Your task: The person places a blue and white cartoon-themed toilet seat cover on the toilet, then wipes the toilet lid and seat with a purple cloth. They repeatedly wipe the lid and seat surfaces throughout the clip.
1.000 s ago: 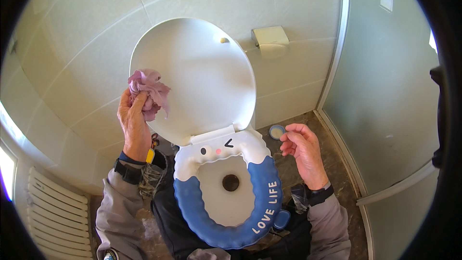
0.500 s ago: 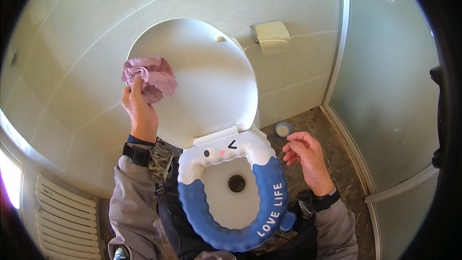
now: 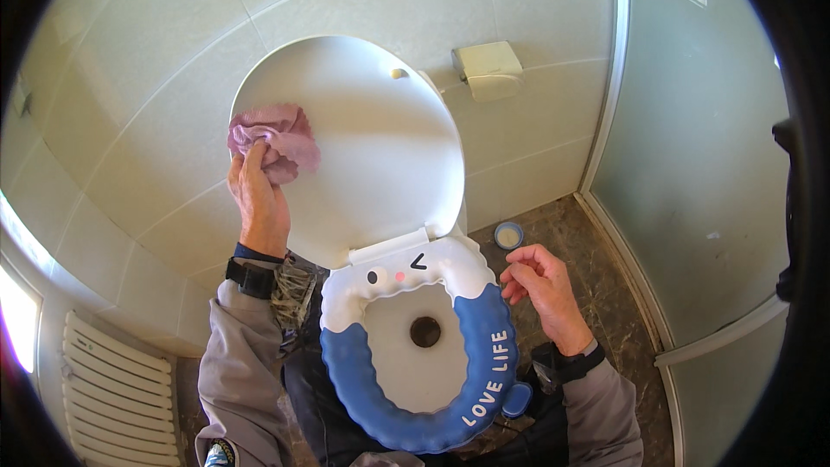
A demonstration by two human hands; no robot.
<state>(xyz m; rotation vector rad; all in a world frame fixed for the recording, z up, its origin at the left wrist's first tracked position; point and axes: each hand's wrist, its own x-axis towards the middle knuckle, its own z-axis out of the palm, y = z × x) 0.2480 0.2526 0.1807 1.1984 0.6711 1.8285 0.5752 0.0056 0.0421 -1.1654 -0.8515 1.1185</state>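
My left hand (image 3: 258, 199) is closed on a crumpled pink cloth (image 3: 290, 140), which lies against the left edge of the raised toilet lid (image 3: 380, 156). Below the lid, a blue and white padded seat cover (image 3: 353, 372) with a winking face rests on the toilet bowl (image 3: 415, 385). Off the right side of the seat my right hand (image 3: 545, 294) hovers, fingers loosely curled and apart, with nothing seen in it.
A round blue-rimmed container (image 3: 508, 235) stands on the dark tiled floor (image 3: 553, 216) behind my right hand. On the wall hangs a paper holder (image 3: 488, 71). A frosted glass panel (image 3: 692, 164) borders the right side, and a white radiator (image 3: 119, 389) the lower left.
My left hand and the cloth have shifted slightly right along the lid. My right hand has moved a little left and down, closer to the seat.
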